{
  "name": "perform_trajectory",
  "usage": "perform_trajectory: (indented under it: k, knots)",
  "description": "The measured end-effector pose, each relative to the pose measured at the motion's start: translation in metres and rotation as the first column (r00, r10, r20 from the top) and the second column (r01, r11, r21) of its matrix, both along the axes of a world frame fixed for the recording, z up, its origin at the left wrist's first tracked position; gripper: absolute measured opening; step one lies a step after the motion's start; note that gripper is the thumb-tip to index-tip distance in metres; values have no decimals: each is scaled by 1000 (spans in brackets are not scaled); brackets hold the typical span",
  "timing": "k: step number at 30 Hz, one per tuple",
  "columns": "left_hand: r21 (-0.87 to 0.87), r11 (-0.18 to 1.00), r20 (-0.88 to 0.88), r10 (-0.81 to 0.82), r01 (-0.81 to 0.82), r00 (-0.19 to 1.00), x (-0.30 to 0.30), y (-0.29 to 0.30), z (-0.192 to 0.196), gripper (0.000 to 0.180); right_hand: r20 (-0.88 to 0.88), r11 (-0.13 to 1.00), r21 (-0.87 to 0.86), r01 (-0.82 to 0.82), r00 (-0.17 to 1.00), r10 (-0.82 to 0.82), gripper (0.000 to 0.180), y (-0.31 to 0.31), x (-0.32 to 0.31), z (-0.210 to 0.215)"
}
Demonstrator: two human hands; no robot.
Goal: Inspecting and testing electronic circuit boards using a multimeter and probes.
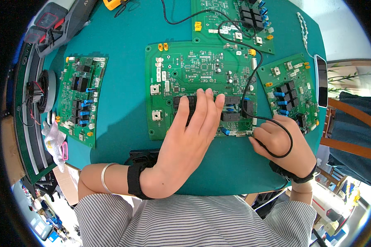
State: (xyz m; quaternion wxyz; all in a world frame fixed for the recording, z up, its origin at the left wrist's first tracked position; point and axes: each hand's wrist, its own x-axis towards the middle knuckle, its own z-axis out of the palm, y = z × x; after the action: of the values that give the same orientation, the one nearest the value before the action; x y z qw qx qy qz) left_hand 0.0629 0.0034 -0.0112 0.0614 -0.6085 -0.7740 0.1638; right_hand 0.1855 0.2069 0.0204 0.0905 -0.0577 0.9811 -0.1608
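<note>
At frame centre, a large green printed circuit board (196,88) on the teal mat (123,111) is pressed flat by the left hand (189,140), fingers extended over its black relays, nothing grasped.

Lower right, the right hand (282,144) is curled shut around a thin black cable (251,88) beside the board's lower edge connector. Smaller green boards lie at left (81,101), top (233,24) and right (292,92). Components could be bent or the cable's loop snagged on them if it is pulled sideways while the board is held down.
</note>
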Motion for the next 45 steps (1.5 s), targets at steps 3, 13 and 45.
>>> perform_trajectory:
  k: [3, 13, 45]
  knots:
    - [3, 1000, 2, 0, 0, 1000, 1, 0, -1, 85, -8, 1000, -9, 7, 1000, -7, 22, 0, 1, 1]
    - [10, 999, -14, -33, 33, 999, 1, 1, 0, 67, -17, 1000, -8, 7, 1000, -8, 21, 1, 3, 2]
    - [189, 980, 0, -68, 66, 998, -8, 0, -10, 86, -357, 984, -176, 4, 932, -68, 21, -3, -18, 1]
